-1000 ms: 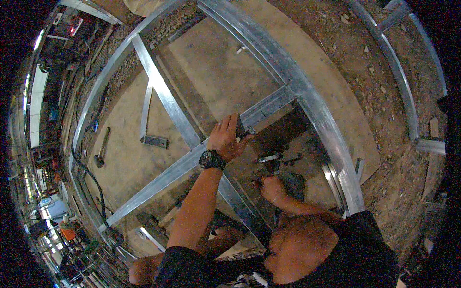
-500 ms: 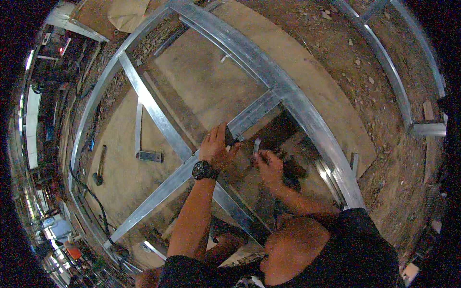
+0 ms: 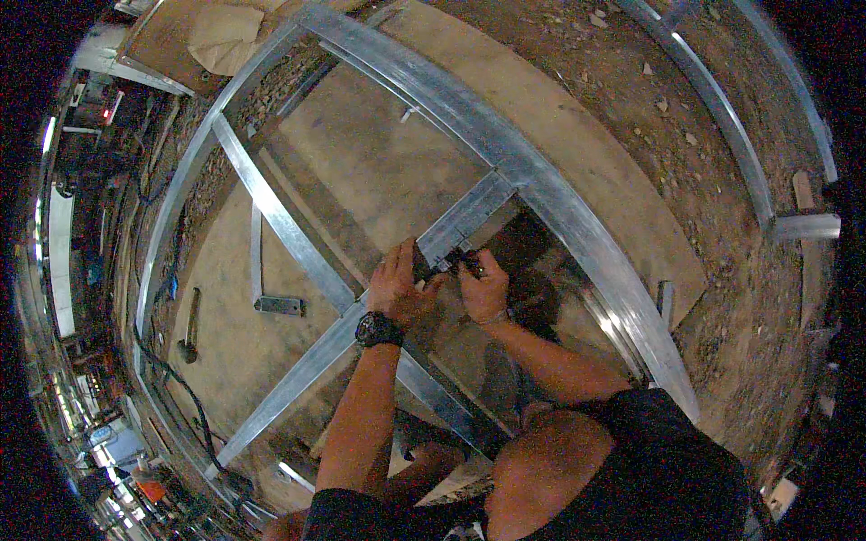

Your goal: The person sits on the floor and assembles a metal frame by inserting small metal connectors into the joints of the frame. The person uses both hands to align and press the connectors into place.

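Observation:
My left hand [image 3: 397, 287], with a black wristwatch [image 3: 378, 330], is wrapped over a flat silver metal bar [image 3: 469, 212] of a large welded-looking frame, near where the bars cross. A dark patch shows beside its fingertips; I cannot tell what it is. My right hand [image 3: 485, 287] has its fingers pinched at the near edge of the same bar, close to my left thumb. At its fingertips is a small metal piece [image 3: 442, 263], partly hidden, its exact kind unclear. The frame lies low over tan boards, with my knee beside it.
A hammer [image 3: 190, 326] lies on the boards at the left, near an L-shaped metal piece [image 3: 280, 307]. A dark cable [image 3: 187, 383] runs along the frame's left side. Another metal frame [image 3: 740, 135] rests on the dirt at the far right.
My right hand has moved left and up to the bar, bringing the small shiny piece from open space to its edge. My left hand keeps its place on the bar. The view has shifted slightly.

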Demonstrator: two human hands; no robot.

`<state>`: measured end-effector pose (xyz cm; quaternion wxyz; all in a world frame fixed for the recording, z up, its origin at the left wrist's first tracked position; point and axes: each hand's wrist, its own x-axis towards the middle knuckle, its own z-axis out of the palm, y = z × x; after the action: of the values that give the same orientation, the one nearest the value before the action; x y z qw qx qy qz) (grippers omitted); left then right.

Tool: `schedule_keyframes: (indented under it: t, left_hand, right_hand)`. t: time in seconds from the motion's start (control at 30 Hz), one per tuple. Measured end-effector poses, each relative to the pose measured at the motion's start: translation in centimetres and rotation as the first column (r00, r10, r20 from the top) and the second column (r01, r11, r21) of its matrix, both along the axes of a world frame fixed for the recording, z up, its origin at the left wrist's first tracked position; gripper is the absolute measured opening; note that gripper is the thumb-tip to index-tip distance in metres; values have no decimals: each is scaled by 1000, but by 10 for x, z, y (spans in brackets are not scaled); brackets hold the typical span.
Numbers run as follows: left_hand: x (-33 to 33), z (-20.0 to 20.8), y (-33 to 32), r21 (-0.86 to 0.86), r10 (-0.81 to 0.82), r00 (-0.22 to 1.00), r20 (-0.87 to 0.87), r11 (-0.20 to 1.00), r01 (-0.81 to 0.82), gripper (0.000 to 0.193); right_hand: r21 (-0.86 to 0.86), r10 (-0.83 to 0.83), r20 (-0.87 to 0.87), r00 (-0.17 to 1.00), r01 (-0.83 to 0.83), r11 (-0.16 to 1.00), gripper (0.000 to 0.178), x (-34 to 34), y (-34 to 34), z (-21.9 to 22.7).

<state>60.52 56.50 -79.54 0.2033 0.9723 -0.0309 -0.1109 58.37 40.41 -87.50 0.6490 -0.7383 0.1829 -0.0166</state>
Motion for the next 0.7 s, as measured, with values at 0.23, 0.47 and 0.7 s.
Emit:
schedule_keyframes:
  t: [0.23,0.47,0.7]
  left_hand:
    - [1,-3,1,40,-8,1000,4,999,8,90]
    - [-6,-1,5,-12,-10,993,117,1000,12,89]
    - [-5,9,2,45,16,999,46,999,-18,88]
  right_hand:
    - [-63,-22,-2,1000,21,998,13,6,1,-22]
    - [-35,-87,-16,996,87,996,11,5,10,-32]
    - [-11,-118,-47,992,117,993,11,3,15,-55]
